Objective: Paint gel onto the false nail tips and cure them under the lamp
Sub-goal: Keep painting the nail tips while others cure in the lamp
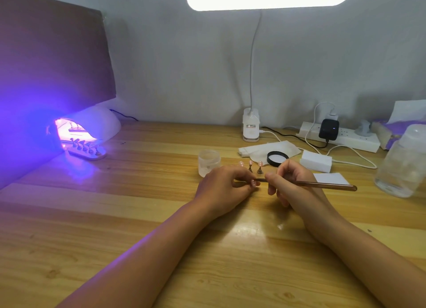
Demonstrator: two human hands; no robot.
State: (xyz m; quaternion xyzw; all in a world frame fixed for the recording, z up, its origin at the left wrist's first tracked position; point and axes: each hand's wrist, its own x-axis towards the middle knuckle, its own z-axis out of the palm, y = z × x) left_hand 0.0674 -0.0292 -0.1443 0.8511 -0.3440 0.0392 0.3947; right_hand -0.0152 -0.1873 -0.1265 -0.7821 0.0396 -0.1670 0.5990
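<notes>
Two bare forearms reach in over the wooden worktop and the hands meet near its middle. The left hand has its fingers curled, pinching what looks like a small pink false nail tip at the fingertips, just above the wood. The right hand grips a brown brush like a pen, thumb and fingers closed round the shaft; the handle trails off to the right, while the working end points left and reaches the pinched tip. Just behind the hands stand three more nail tips on little upright stands, with an open frosted jar to their left and its black lid resting on a tissue to their right. Far left, the curing lamp glows violet, a strip of tips lying at its mouth. Along the wall sit a desk lamp and a power strip.
</notes>
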